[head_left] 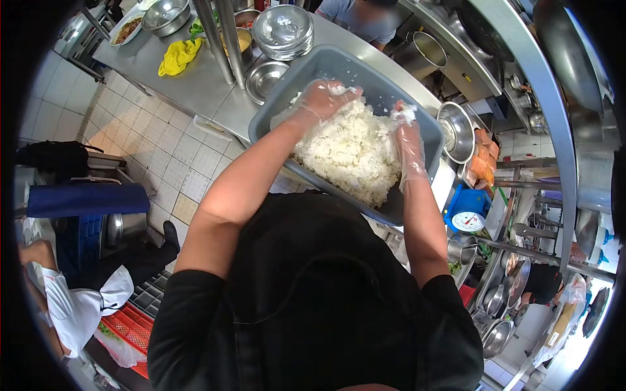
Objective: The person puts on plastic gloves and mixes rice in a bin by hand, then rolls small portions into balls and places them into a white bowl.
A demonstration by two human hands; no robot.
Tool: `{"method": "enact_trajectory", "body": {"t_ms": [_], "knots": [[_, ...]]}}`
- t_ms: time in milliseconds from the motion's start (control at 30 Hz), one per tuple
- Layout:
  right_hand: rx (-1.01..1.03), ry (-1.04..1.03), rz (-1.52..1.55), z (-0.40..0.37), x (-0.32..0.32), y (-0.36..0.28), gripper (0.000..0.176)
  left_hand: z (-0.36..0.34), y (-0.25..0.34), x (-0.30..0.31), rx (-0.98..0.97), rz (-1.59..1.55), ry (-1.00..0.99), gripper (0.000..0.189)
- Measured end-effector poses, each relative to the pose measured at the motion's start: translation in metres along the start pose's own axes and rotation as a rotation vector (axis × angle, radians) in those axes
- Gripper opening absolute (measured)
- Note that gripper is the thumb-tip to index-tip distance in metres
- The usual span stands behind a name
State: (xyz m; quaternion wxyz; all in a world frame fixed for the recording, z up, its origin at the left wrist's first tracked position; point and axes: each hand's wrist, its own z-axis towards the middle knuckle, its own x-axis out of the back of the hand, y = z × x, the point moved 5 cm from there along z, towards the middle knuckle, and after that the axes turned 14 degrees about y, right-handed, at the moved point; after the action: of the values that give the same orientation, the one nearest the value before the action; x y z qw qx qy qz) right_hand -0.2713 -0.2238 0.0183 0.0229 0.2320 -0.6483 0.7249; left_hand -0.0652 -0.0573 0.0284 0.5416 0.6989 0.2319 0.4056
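White cooked rice (352,146) is heaped in a large grey plastic tub (265,117). Both hands wear clear plastic gloves. My left hand (326,101) is at the far left part of the heap, touching the rice, its fingers stretched out toward the right. At the right inner side of the tub is my right hand (409,137), its fingers pointing away from me and apart, with white rice stuck on the fingertips. Parts of the fingers are hidden by rice and glove glare.
Steel bowls (264,81), stacked bowls (282,32) and a yellow cloth (178,57) lie left of the tub. Right of it are a colander (455,132), orange-brown blocks (482,156) and a blue scale (468,208). One person (362,19) is beyond the counter, another (78,306) at lower left.
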Motion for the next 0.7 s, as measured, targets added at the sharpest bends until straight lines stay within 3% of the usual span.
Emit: {"method": "enact_trajectory", "body": {"t_ms": [33, 100, 133, 233, 267, 300, 333, 367, 400, 433, 467, 533, 600, 700], "knots": [[0.002, -0.005, 0.001, 0.008, 0.006, 0.008, 0.049, 0.007, -0.006, 0.004, 0.001, 0.0, 0.005, 0.08], [-0.234, 0.044, -0.094, 0.015, 0.017, 0.029, 0.058, 0.013, -0.018, 0.007, -0.003, -0.008, -0.166, 0.085], [-0.427, 0.034, -0.12, -0.003, 0.023, 0.005, 0.074, 0.012, -0.024, 0.012, -0.002, -0.005, -0.164, 0.085], [-0.347, -0.097, -0.201, -0.001, 0.033, 0.003, 0.082, -0.009, -0.024, 0.024, -0.057, 0.063, -0.185, 0.088], [-0.432, -0.124, -0.35, 0.0, 0.036, -0.001, 0.079, -0.024, -0.016, 0.028, -0.082, 0.161, -0.233, 0.076], [-0.207, -0.213, -0.481, 0.037, 0.035, 0.078, 0.083, -0.032, -0.008, 0.032, -0.106, 0.259, -0.281, 0.064], [0.045, -0.266, -0.632, 0.073, 0.034, 0.154, 0.088, -0.027, -0.024, 0.021, -0.215, 0.411, -0.408, 0.079], [0.293, -0.274, -0.765, 0.104, 0.033, 0.225, 0.093, -0.029, -0.047, 0.007, -0.216, 0.412, -0.402, 0.079], [-0.151, -0.197, -0.637, 0.052, 0.021, 0.145, 0.095, -0.036, -0.069, -0.013, -0.286, 0.475, -0.414, 0.091], [-0.147, -0.2, -0.635, 0.025, 0.008, 0.118, 0.095, -0.043, -0.078, -0.026, -0.355, 0.537, -0.426, 0.103], [-0.12, -0.206, -0.695, 0.007, -0.001, 0.102, 0.092, -0.049, -0.07, -0.03, -0.354, 0.537, -0.421, 0.103], [-0.086, -0.217, -0.755, -0.01, -0.015, 0.084, 0.088, -0.056, -0.061, -0.039, -0.132, 0.595, -0.493, 0.12], [0.194, -0.328, -0.71, -0.027, -0.029, 0.06, 0.086, -0.064, -0.054, -0.044, -0.152, 0.528, -0.518, 0.122], [0.045, -0.288, -0.651, -0.044, -0.033, 0.023, 0.082, -0.06, -0.042, -0.049, -0.197, 0.485, -0.494, 0.119]]}}
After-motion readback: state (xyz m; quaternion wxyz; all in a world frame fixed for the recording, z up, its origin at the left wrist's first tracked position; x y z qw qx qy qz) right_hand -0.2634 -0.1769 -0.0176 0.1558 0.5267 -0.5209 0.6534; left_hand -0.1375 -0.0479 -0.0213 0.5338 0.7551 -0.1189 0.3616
